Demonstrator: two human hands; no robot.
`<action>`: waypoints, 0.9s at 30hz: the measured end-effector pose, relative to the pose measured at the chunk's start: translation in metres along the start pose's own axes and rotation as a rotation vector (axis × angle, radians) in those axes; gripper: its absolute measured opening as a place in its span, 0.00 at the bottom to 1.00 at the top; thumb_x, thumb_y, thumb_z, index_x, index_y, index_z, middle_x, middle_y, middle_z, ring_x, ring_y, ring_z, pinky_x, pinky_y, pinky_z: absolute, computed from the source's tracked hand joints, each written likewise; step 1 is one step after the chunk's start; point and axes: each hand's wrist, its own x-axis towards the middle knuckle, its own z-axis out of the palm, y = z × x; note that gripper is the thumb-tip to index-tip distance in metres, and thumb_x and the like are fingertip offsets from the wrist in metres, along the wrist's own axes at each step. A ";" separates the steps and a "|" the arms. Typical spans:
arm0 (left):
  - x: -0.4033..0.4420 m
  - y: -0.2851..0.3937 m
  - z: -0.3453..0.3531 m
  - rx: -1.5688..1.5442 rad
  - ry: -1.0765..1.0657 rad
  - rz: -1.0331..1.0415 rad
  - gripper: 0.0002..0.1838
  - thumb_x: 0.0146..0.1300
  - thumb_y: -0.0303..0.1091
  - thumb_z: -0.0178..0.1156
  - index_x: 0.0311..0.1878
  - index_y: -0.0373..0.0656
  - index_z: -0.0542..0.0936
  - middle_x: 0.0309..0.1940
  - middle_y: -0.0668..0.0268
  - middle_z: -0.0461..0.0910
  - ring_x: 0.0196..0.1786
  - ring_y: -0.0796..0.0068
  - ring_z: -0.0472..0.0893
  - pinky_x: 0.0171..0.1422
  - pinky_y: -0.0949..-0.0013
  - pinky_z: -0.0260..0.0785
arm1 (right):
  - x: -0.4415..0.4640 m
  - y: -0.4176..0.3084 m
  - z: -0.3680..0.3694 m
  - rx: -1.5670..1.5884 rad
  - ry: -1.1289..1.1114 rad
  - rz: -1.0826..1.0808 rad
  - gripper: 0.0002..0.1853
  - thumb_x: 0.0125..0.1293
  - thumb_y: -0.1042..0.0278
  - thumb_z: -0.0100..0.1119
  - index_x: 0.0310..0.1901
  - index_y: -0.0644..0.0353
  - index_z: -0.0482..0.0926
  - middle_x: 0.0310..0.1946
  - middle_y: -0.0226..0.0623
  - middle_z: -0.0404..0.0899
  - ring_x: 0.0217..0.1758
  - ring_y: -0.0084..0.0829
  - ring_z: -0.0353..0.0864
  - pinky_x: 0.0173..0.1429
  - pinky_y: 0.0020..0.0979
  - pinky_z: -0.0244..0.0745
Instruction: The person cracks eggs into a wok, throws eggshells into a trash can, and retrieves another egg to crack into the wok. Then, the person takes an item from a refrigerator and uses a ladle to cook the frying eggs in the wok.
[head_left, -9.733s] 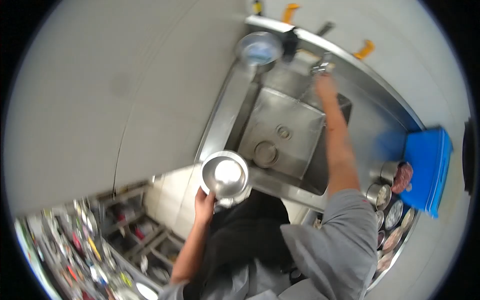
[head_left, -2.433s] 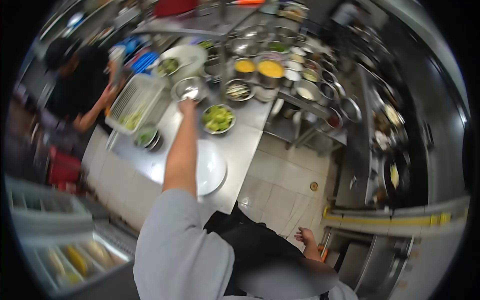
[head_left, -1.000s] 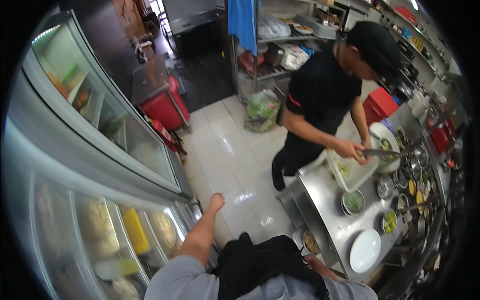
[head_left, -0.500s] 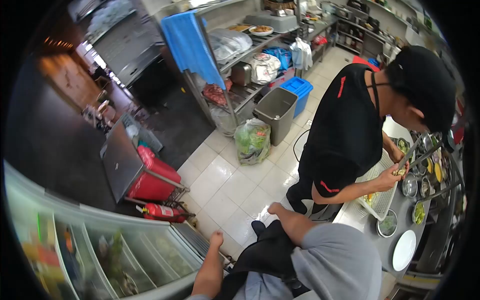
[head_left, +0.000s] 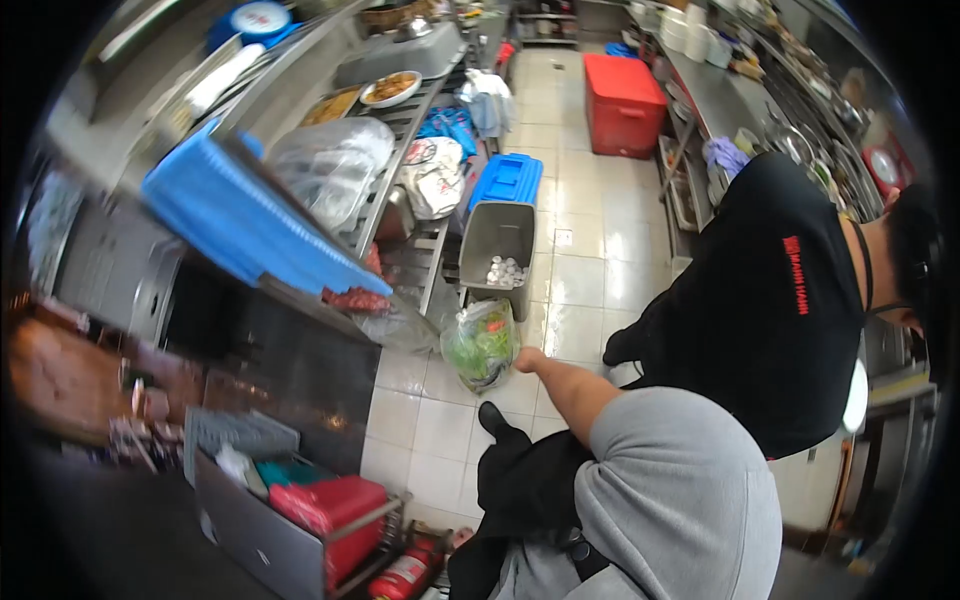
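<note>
Bag of vegetables (head_left: 478,350) is noted near the centre of the frame, set on the tiled floor (head_left: 415,440); its plastic is clear, and green leaves with a little red are seen through it. From left to right, a blue cloth (head_left: 250,215) is found draped at the upper left, over the end of a metal rack (head_left: 425,262). At the lower left, a red container (head_left: 330,505) is observed, with a fire extinguisher (head_left: 408,570) beside it. By the extinguisher, only a small part of what is taken to be the left hand (head_left: 461,538) is shown; its fingers cannot be made out. Just behind the bag, a grey bin (head_left: 498,235) is placed, with white pieces held inside. The right hand (head_left: 529,360) is extended at the bag's right edge; whether contact is made, and whether its fingers are apart or together, cannot be told. At the upper right, a red box (head_left: 625,105) is seen on the floor. At the far right, a co-worker (head_left: 760,310) in black is recorded.
</note>
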 end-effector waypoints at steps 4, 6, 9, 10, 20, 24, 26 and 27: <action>0.179 0.207 -0.006 -0.426 0.047 0.375 0.13 0.72 0.34 0.55 0.39 0.31 0.78 0.32 0.46 0.78 0.35 0.46 0.77 0.45 0.53 0.70 | 0.085 0.055 -0.009 0.111 0.098 0.287 0.24 0.60 0.50 0.51 0.43 0.62 0.87 0.49 0.50 0.84 0.54 0.47 0.83 0.59 0.41 0.77; 0.253 0.329 -0.008 -0.353 0.002 0.681 0.15 0.72 0.38 0.58 0.39 0.32 0.78 0.32 0.50 0.78 0.35 0.48 0.77 0.44 0.55 0.70 | 0.106 0.083 -0.038 0.071 0.161 0.238 0.24 0.61 0.52 0.53 0.42 0.67 0.86 0.43 0.55 0.85 0.46 0.49 0.86 0.51 0.42 0.81; 0.307 0.553 -0.029 -0.504 -0.089 1.141 0.09 0.71 0.32 0.58 0.38 0.35 0.78 0.33 0.54 0.80 0.37 0.53 0.79 0.44 0.58 0.71 | 0.100 0.102 -0.100 0.441 0.360 0.464 0.23 0.60 0.55 0.55 0.36 0.73 0.84 0.30 0.59 0.84 0.28 0.49 0.86 0.35 0.43 0.82; 0.320 0.620 -0.026 -0.604 -0.122 1.246 0.08 0.71 0.31 0.57 0.38 0.35 0.78 0.34 0.54 0.79 0.38 0.53 0.79 0.45 0.59 0.71 | 0.103 0.117 -0.115 0.519 0.400 0.503 0.23 0.59 0.55 0.56 0.34 0.74 0.83 0.26 0.58 0.83 0.23 0.47 0.85 0.30 0.43 0.81; 0.453 0.981 0.119 0.448 0.490 1.313 0.42 0.59 0.49 0.64 0.71 0.32 0.64 0.69 0.42 0.65 0.72 0.43 0.64 0.77 0.49 0.54 | 0.167 0.391 -0.211 1.123 0.352 0.808 0.20 0.65 0.56 0.60 0.43 0.70 0.82 0.27 0.43 0.79 0.22 0.33 0.76 0.24 0.36 0.75; 0.462 1.010 0.163 0.796 0.747 1.181 0.41 0.64 0.53 0.62 0.70 0.30 0.66 0.68 0.49 0.69 0.69 0.51 0.71 0.72 0.56 0.64 | 0.239 0.581 -0.233 0.826 0.554 0.889 0.25 0.62 0.54 0.62 0.54 0.67 0.79 0.45 0.52 0.84 0.37 0.44 0.86 0.41 0.40 0.82; 0.490 1.006 0.178 0.934 0.884 1.164 0.42 0.65 0.55 0.63 0.68 0.27 0.66 0.63 0.45 0.73 0.63 0.49 0.76 0.66 0.56 0.71 | 0.282 0.686 -0.236 0.620 0.796 0.938 0.24 0.62 0.55 0.61 0.55 0.63 0.80 0.45 0.52 0.84 0.45 0.52 0.85 0.52 0.43 0.80; 0.519 1.004 0.181 0.729 1.001 1.360 0.40 0.65 0.61 0.61 0.61 0.29 0.73 0.53 0.49 0.80 0.51 0.52 0.82 0.53 0.56 0.77 | 0.301 0.741 -0.247 0.633 0.901 0.980 0.23 0.62 0.56 0.60 0.54 0.63 0.80 0.43 0.52 0.85 0.45 0.54 0.84 0.53 0.44 0.79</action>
